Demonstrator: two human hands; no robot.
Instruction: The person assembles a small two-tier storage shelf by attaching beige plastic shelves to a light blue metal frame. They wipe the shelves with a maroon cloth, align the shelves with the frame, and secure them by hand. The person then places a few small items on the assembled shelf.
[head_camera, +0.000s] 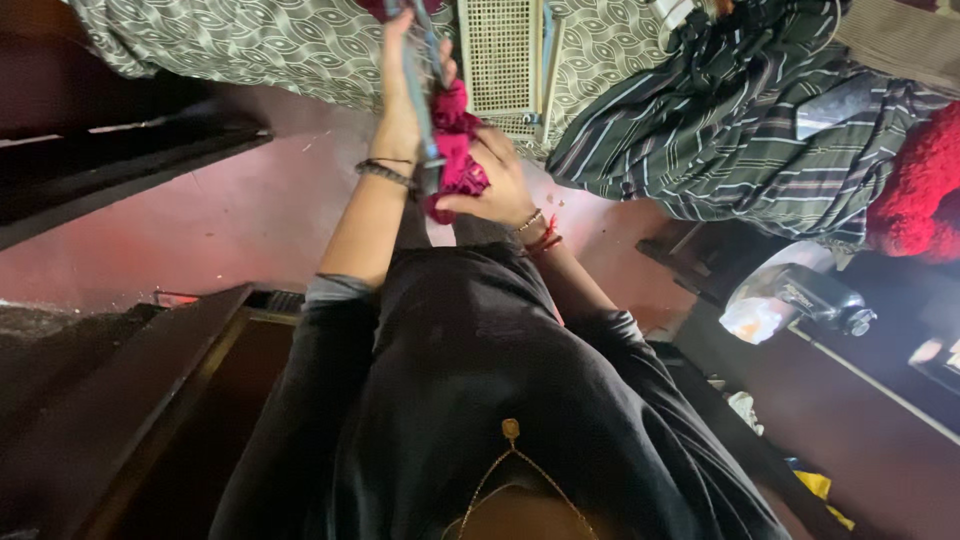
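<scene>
Showing: a person in a black top looking down at their own two hands, which are working together at the upper centre of the frame.
Left hand (400, 95): reaching upward, fingers curling closed around a long grey-blue bar (418, 90) that is standing nearly upright; dark bracelets are circling the wrist.
Right hand (500, 180): sitting just right of the bar, fingers pinching a bunched magenta cloth (458, 150) against it.
Magenta cloth: lying crumpled between both hands, touching the bar's lower half.
Behind the hands: a patterned grey bedcover (260, 40) is running along the top, with a beige mesh panel (498, 55) resting on it.
Upper right: striped dark fabric (740, 130) is spilling downward.
Lower right: a sewing machine (805, 295) is sitting.
</scene>
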